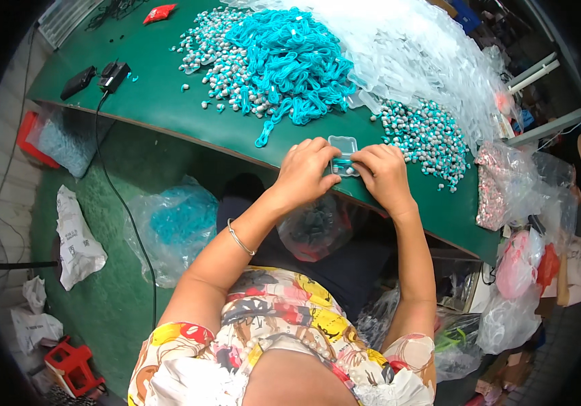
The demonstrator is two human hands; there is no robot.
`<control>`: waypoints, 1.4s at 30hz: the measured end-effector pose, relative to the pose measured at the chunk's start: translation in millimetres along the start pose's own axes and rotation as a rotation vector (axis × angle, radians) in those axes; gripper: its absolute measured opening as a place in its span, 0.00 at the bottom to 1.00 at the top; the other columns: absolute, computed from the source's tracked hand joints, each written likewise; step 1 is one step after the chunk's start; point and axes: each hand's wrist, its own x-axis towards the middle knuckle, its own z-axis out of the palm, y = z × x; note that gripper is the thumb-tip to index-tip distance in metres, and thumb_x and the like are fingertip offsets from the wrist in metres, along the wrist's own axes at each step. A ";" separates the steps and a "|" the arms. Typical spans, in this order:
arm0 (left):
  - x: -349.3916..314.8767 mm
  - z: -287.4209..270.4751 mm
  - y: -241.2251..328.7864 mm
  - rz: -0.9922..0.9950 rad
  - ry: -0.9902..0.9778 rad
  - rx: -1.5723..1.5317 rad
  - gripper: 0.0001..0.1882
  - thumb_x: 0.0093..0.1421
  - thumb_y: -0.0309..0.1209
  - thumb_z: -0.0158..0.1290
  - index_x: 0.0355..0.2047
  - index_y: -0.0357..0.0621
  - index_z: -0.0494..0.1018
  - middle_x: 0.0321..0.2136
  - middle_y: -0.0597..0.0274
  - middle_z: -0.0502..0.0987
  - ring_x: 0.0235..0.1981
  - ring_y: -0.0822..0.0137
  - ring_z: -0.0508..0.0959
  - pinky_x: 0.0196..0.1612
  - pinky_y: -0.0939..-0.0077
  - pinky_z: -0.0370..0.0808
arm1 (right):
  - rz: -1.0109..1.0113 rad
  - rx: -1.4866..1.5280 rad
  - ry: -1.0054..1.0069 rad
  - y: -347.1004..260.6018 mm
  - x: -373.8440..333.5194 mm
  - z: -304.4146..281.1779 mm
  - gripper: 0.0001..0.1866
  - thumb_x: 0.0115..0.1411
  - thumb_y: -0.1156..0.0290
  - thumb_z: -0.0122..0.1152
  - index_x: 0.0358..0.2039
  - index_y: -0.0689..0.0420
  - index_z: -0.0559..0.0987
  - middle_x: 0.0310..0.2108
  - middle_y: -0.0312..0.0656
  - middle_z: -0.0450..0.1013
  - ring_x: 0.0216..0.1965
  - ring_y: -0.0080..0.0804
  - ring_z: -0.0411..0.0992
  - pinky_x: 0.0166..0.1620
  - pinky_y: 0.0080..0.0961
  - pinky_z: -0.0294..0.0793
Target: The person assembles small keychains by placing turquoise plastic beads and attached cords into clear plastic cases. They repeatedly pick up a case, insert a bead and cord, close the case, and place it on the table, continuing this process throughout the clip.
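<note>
Between my two hands, at the table's near edge, is a small clear plastic case [342, 145] with its lid raised. Inside it lie a bit of teal cord and small grey-and-teal pieces. My left hand [306, 168] grips the case's left side, fingers bent and thumb at the near corner. My right hand [383, 174] is closed at the right side, its fingertips pressed on the case and its contents; exactly what they pinch is partly hidden. Just beyond, looped teal cords [297, 61] form a heap, with one bundle [263, 133] lying apart nearest my left hand.
Grey-and-teal pieces lie in a left pile [216, 51] and a right pile [426, 135] on the green table [168, 115]. Clear plastic cases [419, 47] are heaped at the back right. A black cable [124, 203] hangs off the left side. Bags [175, 223] stand below.
</note>
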 end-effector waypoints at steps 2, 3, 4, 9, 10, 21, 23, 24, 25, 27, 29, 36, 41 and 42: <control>0.9 1.2 0.1 0.004 0.012 0.008 0.22 0.46 0.33 0.68 0.41 0.45 0.76 0.37 0.61 0.74 0.42 0.56 0.74 0.44 0.60 0.70 | -0.056 -0.087 -0.011 -0.4 1.5 3.0 0.06 0.52 0.74 0.66 0.32 0.53 0.81 0.32 0.35 0.76 0.37 0.36 0.73 0.41 0.35 0.65; 0.8 1.2 -0.3 -0.004 0.006 0.010 0.21 0.46 0.33 0.68 0.41 0.45 0.76 0.36 0.61 0.74 0.42 0.56 0.74 0.44 0.60 0.70 | -0.062 -0.090 -0.020 -1.8 1.9 2.4 0.07 0.52 0.74 0.65 0.33 0.53 0.81 0.33 0.36 0.76 0.38 0.37 0.73 0.42 0.36 0.65; 0.3 1.2 -0.5 -0.013 0.001 0.012 0.21 0.46 0.33 0.68 0.41 0.45 0.76 0.36 0.61 0.74 0.42 0.56 0.74 0.44 0.60 0.70 | -0.068 -0.093 -0.029 -4.9 1.8 0.3 0.07 0.53 0.74 0.65 0.34 0.53 0.81 0.33 0.36 0.75 0.38 0.37 0.73 0.42 0.36 0.65; -0.9 -0.1 -1.0 -0.015 -0.015 0.019 0.22 0.47 0.32 0.67 0.43 0.45 0.75 0.37 0.59 0.74 0.43 0.53 0.74 0.45 0.59 0.70 | 0.046 -0.009 -0.005 5.2 4.0 4.4 0.11 0.56 0.73 0.62 0.42 0.54 0.80 0.35 0.39 0.75 0.41 0.40 0.72 0.44 0.39 0.67; -0.6 -0.2 -0.7 -0.016 -0.017 0.021 0.22 0.47 0.32 0.67 0.42 0.46 0.75 0.37 0.59 0.74 0.43 0.54 0.74 0.45 0.59 0.70 | 0.090 -0.025 -0.013 9.4 7.9 8.1 0.12 0.57 0.72 0.62 0.43 0.54 0.80 0.36 0.39 0.75 0.42 0.41 0.72 0.44 0.39 0.67; -2.4 -1.8 5.0 -0.054 0.042 -0.078 0.32 0.45 0.30 0.68 0.50 0.46 0.67 0.33 0.60 0.75 0.39 0.55 0.75 0.42 0.60 0.69 | 0.197 0.223 0.056 12.7 6.4 10.3 0.13 0.52 0.79 0.68 0.38 0.61 0.77 0.33 0.47 0.74 0.30 0.43 0.75 0.34 0.33 0.74; -3.5 -1.7 5.3 -0.055 0.028 -0.064 0.36 0.46 0.31 0.68 0.55 0.46 0.65 0.34 0.59 0.75 0.40 0.54 0.75 0.44 0.60 0.70 | 0.100 0.218 0.153 10.2 -0.3 9.4 0.10 0.52 0.80 0.66 0.36 0.61 0.77 0.32 0.47 0.75 0.32 0.46 0.75 0.34 0.34 0.75; -3.4 -2.7 6.1 -0.050 0.024 -0.060 0.35 0.46 0.31 0.68 0.54 0.45 0.66 0.35 0.59 0.75 0.40 0.54 0.75 0.44 0.60 0.70 | 0.076 0.217 0.154 8.1 -4.8 9.1 0.10 0.52 0.80 0.66 0.36 0.61 0.78 0.33 0.47 0.75 0.33 0.46 0.76 0.36 0.35 0.75; -3.0 -4.4 7.5 -0.045 0.021 -0.057 0.34 0.47 0.31 0.68 0.54 0.45 0.66 0.35 0.59 0.75 0.40 0.54 0.75 0.44 0.60 0.70 | 0.051 0.216 0.155 5.1 -10.7 8.9 0.10 0.52 0.80 0.66 0.36 0.61 0.78 0.34 0.48 0.76 0.34 0.47 0.76 0.37 0.36 0.76; -3.4 -3.0 5.1 0.014 0.046 -0.017 0.30 0.48 0.31 0.67 0.51 0.45 0.69 0.35 0.59 0.75 0.40 0.54 0.75 0.43 0.60 0.70 | -0.005 0.188 0.140 -0.8 -20.7 8.6 0.12 0.51 0.79 0.67 0.38 0.61 0.78 0.36 0.48 0.76 0.38 0.48 0.77 0.42 0.38 0.77; -5.2 3.8 -3.1 0.120 0.104 0.059 0.26 0.49 0.31 0.66 0.48 0.45 0.72 0.35 0.61 0.75 0.39 0.55 0.75 0.40 0.60 0.70 | 0.017 0.199 0.120 -9.8 -28.1 8.2 0.15 0.51 0.79 0.67 0.41 0.61 0.78 0.39 0.48 0.76 0.43 0.48 0.76 0.45 0.38 0.76; -4.6 2.7 1.6 0.152 0.069 0.113 0.16 0.57 0.33 0.60 0.43 0.42 0.74 0.34 0.56 0.73 0.38 0.52 0.75 0.40 0.59 0.72 | 0.101 0.310 0.097 -9.4 -20.5 16.9 0.14 0.54 0.77 0.66 0.41 0.62 0.78 0.36 0.48 0.73 0.38 0.48 0.73 0.40 0.37 0.74; -9.8 -1.6 -13.2 0.162 0.077 -0.105 0.09 0.60 0.32 0.57 0.38 0.41 0.75 0.29 0.54 0.71 0.30 0.51 0.75 0.33 0.60 0.72 | 0.237 0.507 0.042 -23.1 -16.0 20.6 0.07 0.57 0.76 0.64 0.36 0.62 0.79 0.31 0.43 0.72 0.29 0.34 0.72 0.34 0.27 0.71; -10.5 -2.7 -12.1 0.143 0.110 -0.132 0.09 0.60 0.32 0.57 0.37 0.41 0.75 0.28 0.54 0.71 0.29 0.51 0.75 0.32 0.60 0.72 | 0.224 0.574 0.011 -20.4 -13.3 20.1 0.07 0.57 0.76 0.64 0.36 0.62 0.79 0.31 0.43 0.73 0.29 0.34 0.71 0.35 0.27 0.71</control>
